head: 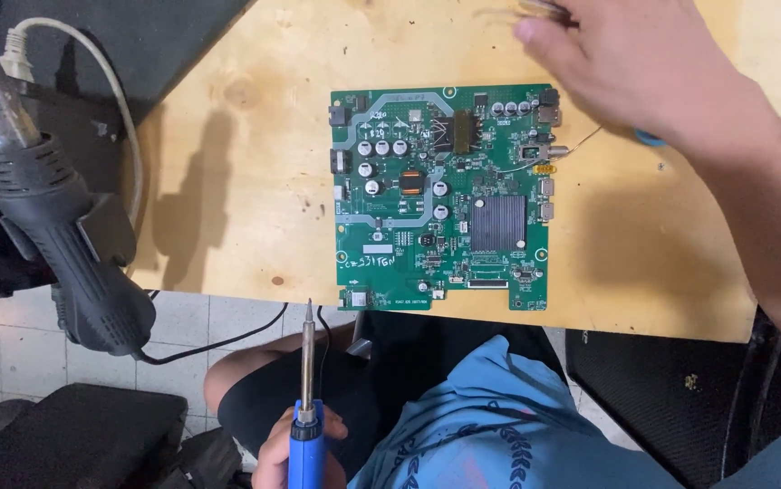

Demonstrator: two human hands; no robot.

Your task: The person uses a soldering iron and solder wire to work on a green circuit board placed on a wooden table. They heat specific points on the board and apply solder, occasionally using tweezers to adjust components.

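Observation:
A green circuit board (440, 195) lies flat on a pale wooden tabletop (245, 163), with a grey heat sink (497, 223) and several round capacitors on it. My left hand (295, 453) is low in the view, below the table edge. It grips the blue handle of a soldering iron (306, 380) whose tip points up toward the board's near left corner without touching it. My right hand (644, 63) reaches over the table's far right, just beyond the board. Its fingers are closed on a thin metal tool (540, 9), which is blurred.
A dark grey heat gun (73, 244) with a metal nozzle hangs off the table's left side. A white cable (91, 63) and a black cable (218, 340) run near it. A thin wire (581, 143) leads off the board's right edge toward a small blue object (650, 138).

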